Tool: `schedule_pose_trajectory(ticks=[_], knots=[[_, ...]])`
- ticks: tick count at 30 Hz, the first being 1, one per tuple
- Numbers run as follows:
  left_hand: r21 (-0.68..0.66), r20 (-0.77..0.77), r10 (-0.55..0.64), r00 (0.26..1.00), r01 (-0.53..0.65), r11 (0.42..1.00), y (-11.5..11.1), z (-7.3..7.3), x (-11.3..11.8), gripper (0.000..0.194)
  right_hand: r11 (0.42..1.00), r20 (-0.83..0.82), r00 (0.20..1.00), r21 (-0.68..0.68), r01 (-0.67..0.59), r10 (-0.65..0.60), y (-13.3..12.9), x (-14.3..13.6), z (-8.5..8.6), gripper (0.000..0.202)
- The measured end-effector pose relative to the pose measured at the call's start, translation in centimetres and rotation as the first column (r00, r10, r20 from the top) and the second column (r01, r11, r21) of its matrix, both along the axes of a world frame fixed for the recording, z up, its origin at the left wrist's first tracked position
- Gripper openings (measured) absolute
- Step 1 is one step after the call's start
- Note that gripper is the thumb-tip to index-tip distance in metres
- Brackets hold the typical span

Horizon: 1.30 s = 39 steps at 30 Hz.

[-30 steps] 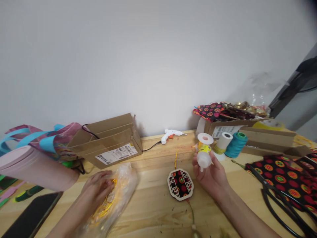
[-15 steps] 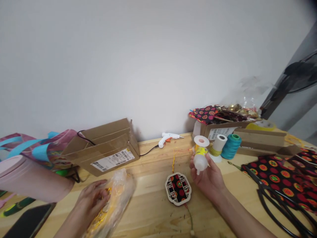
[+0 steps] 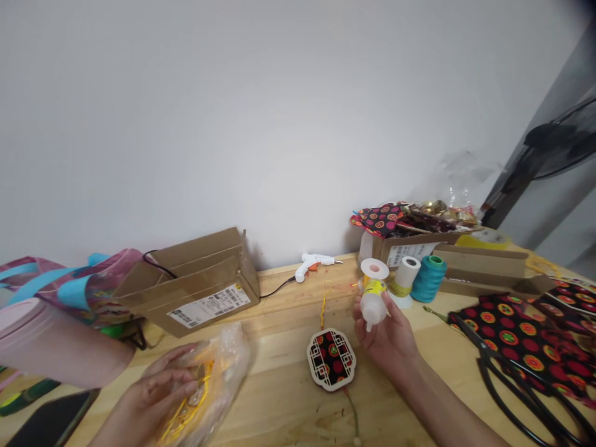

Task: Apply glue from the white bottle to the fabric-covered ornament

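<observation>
My right hand holds a small white glue bottle with a yellow label, its nozzle tipped down towards me. At lower left, my left hand has its fingers closed on the near side of a clear plastic bag. Yellow cords and small shiny pieces show inside the bag; some fingertips are hidden among them. Between the hands lies a lobed pendant with a pale fretwork frame over black and red patterned fabric. A yellow cord leaves its top, and a thin beaded cord its bottom.
Against the wall lies a white glue gun, beside an open cardboard box. Thread spools, including a teal one, stand behind my right hand. Black scissors rest on patterned fabric. A pink cup and phone are left.
My left hand has moved slightly down and left with the bag, and more yellow cord shows at its fingers. The right hand still holds the glue bottle; the view has shifted a little.
</observation>
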<state>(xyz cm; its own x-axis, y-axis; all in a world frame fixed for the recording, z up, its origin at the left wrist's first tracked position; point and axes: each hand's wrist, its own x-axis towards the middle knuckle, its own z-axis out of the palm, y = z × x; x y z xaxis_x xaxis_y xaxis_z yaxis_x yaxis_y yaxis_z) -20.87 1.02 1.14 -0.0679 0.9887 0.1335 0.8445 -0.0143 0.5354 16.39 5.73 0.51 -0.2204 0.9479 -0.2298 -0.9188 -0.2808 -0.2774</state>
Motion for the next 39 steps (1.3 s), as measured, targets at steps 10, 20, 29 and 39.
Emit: schedule_pose_trajectory(ticks=[10,20,29,39], knots=[[0.080,-0.142,-0.084,0.986,0.096,0.992,0.2,-2.3,-1.0,0.025,1.000,-0.001,1.000,0.021,-0.015,0.015,0.0,0.1,0.0,0.017],[0.188,-0.165,-0.075,0.983,0.106,0.976,-0.1,-3.2,-0.4,0.025,0.997,0.058,0.998,0.068,-0.039,0.035,0.2,0.0,-0.8,0.024],[0.133,-0.072,-0.090,0.993,0.099,0.986,-0.4,-3.1,0.0,0.027,0.992,0.213,0.977,0.125,-0.022,-0.005,0.4,-0.4,-1.8,0.026],[0.465,-0.232,-0.023,0.973,0.131,0.875,-0.1,-4.0,-0.8,0.024,0.992,0.243,0.970,0.129,-0.007,-0.025,0.6,-0.7,-2.5,0.026]])
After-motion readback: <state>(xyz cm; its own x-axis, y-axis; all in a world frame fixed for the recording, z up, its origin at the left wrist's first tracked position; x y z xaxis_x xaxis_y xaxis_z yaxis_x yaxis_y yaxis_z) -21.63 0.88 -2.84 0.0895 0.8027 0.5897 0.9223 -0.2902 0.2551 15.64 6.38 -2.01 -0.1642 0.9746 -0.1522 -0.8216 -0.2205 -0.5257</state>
